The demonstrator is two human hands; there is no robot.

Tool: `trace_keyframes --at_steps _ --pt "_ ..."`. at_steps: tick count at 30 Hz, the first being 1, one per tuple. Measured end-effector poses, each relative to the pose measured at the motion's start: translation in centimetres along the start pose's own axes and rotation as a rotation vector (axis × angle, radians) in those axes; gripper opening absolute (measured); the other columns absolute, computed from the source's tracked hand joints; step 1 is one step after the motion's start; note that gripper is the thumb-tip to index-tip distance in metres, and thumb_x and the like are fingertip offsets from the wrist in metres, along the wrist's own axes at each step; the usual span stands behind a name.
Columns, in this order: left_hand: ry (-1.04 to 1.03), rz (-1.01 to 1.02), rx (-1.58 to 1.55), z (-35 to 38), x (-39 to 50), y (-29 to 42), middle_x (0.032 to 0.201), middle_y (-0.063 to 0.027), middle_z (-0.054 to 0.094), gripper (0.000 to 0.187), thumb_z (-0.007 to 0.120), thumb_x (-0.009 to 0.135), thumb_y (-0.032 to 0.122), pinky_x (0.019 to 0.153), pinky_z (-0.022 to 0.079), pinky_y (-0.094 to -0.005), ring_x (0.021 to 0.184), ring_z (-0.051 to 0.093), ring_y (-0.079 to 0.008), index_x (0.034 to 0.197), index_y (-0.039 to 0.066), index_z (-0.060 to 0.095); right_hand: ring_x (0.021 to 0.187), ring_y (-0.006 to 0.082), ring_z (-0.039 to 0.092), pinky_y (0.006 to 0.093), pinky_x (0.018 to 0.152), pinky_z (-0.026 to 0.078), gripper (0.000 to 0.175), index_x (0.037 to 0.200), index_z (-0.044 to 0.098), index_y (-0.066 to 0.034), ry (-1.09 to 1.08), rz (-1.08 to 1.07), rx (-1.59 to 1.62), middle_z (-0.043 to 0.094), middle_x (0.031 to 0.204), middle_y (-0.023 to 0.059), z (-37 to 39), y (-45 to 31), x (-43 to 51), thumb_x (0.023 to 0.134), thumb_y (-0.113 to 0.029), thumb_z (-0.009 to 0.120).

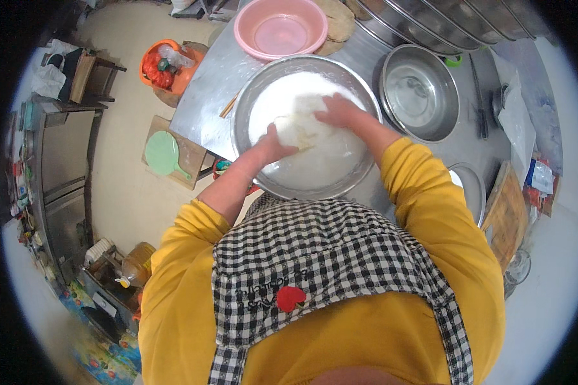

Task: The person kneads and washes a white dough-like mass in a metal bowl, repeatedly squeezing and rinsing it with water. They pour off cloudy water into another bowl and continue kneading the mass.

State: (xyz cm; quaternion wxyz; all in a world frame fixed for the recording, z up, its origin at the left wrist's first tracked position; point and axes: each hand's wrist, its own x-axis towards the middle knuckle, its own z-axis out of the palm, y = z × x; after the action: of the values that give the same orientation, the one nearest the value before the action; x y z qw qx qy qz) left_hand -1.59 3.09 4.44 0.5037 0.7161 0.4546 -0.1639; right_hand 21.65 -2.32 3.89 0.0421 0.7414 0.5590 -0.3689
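A wide stainless steel basin (pixel 306 189) sits before me, with white flour-like powder (pixel 289 94) heaped toward its far side. Yellowish damp patches (pixel 304 137) show in the middle of the powder. My left hand (pixel 275 147) is inside the basin at the left, its thumb and fingers spread over the powder. On the right, my right hand (pixel 339 111) reaches to the powder with fingers apart. Nothing held shows in either hand, though some fingertips are blurred or hidden.
A pink plastic basin (pixel 279 31) stands beyond the steel one on the metal table (pixel 200 113). Chopsticks (pixel 229 106) lie left of it. Nested steel bowls (pixel 419 91) are at right, below a wire rack (pixel 428 19). A wooden board (pixel 505 219) leans near my right elbow.
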Motion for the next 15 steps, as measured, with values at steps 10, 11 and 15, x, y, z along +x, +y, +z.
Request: trace_keyframes --at_steps 10,11,15 --pt "-0.213 0.054 -1.092 3.5 0.0 1.1 0.117 -0.0138 0.052 0.056 0.057 0.082 0.007 0.082 0.049 -0.0436 0.105 0.054 -0.0283 0.132 0.002 0.032 0.110 0.0381 0.050 0.0419 0.095 0.038 0.075 0.129 0.040 0.0035 0.132 0.298 0.717 0.048 0.123 0.0266 5.1 -1.5 -3.4 0.083 -0.055 0.047" --pt "-0.218 -0.021 -1.068 3.4 0.1 1.4 0.116 -0.0149 0.053 0.053 0.058 0.081 0.008 0.082 0.049 -0.0427 0.103 0.054 -0.0286 0.129 0.000 0.036 0.106 0.0343 0.053 0.0400 0.092 0.040 0.069 0.128 0.042 0.0035 0.095 0.297 0.850 0.052 0.118 0.0240 5.3 -1.6 -3.3 0.086 -0.051 0.046" --pt "-0.169 -0.135 -1.016 3.8 0.8 2.8 0.109 -0.0159 0.056 0.041 0.055 0.083 0.012 0.075 0.051 -0.0409 0.094 0.058 -0.0284 0.121 0.000 0.046 0.093 0.0230 0.059 0.0349 0.082 0.046 0.055 0.123 0.047 0.0039 0.015 0.289 1.320 0.059 0.107 0.0157 7.2 -1.9 -2.4 0.091 -0.042 0.044"
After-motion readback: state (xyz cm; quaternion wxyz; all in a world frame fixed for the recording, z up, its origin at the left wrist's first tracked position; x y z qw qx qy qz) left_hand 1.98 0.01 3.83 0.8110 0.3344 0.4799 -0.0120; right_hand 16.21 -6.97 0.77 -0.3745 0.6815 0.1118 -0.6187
